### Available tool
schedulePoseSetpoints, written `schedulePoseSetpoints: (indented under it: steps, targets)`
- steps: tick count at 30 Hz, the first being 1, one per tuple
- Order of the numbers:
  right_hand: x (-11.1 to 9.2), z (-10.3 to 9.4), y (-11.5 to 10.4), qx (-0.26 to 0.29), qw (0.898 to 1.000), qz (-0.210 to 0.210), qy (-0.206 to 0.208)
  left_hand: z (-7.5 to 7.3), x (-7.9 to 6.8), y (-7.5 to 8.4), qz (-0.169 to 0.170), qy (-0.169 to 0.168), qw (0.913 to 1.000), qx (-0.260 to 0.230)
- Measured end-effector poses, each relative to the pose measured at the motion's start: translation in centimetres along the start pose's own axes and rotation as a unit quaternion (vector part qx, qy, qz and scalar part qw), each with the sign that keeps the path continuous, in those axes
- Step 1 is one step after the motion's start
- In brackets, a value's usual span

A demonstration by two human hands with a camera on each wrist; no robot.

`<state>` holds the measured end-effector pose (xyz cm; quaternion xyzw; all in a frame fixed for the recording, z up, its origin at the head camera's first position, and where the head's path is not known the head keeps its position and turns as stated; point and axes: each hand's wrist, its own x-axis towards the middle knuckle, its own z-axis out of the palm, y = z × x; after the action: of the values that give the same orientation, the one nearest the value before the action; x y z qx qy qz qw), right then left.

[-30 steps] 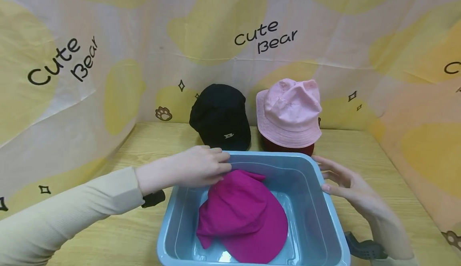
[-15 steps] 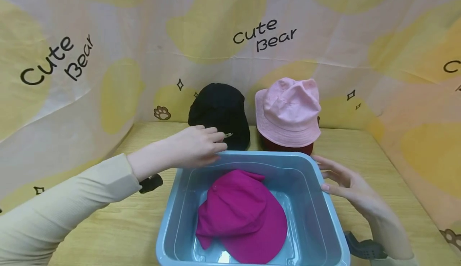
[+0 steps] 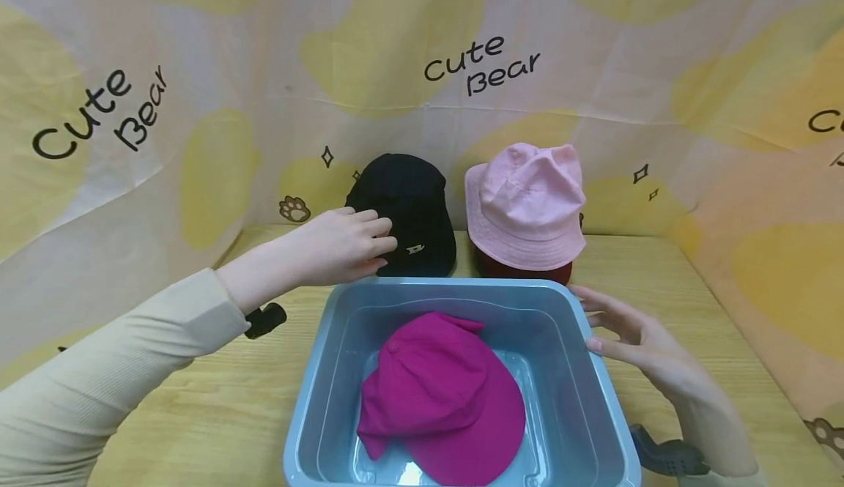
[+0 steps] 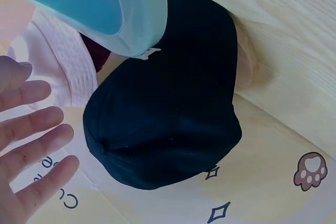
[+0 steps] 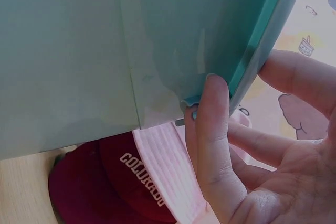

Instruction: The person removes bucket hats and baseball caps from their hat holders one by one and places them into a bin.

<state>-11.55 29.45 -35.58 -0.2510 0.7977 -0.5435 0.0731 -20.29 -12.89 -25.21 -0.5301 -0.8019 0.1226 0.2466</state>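
A magenta baseball cap (image 3: 442, 399) lies inside the blue plastic basin (image 3: 455, 285). Behind the basin is a black baseball cap (image 3: 409, 201) with a small light emblem. My left hand (image 3: 336, 247) hovers beside the black cap's left side, covering part of it in the head view. In the left wrist view its fingers (image 4: 37, 121) are spread, apart from the black cap (image 4: 163, 108), and hold nothing. My right hand (image 3: 649, 348) holds the basin's right rim near its far corner. Fingers sit under the rim against the outer wall (image 5: 173, 51) in the right wrist view.
A pink bucket hat (image 3: 527, 201) rests on a dark red cap (image 3: 521, 271) lettered COLORADO, behind the basin. All stand on a wooden table (image 3: 217, 399). A patterned cloth backdrop (image 3: 369, 47) rises behind and along both sides.
My left hand has moved up and away from over the magenta cap, past the basin's far rim, to the black cap. The right hand has stayed at the rim.
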Motion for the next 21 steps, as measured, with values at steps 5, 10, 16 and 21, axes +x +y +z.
schedulePoseSetpoints:
  steps: [5,10,16,21]
  targets:
    - [0.0,0.1,-0.1,-0.004,1.000,-0.002,0.002,0.1,0.0,-0.6,-0.009,-0.005,0.9998,-0.014]
    - [0.0,0.2,-0.1,0.000,1.000,0.000,-0.001,0.2,0.3,-1.5,-0.025,-0.018,0.9991,-0.029]
    - [0.0,0.2,-0.1,0.005,1.000,-0.004,0.002,0.6,0.7,-2.3,-0.040,-0.008,0.9982,-0.044]
    - [-0.1,0.2,-0.1,0.000,1.000,-0.002,0.004,1.2,0.9,-3.2,-0.050,-0.001,0.9973,-0.054]
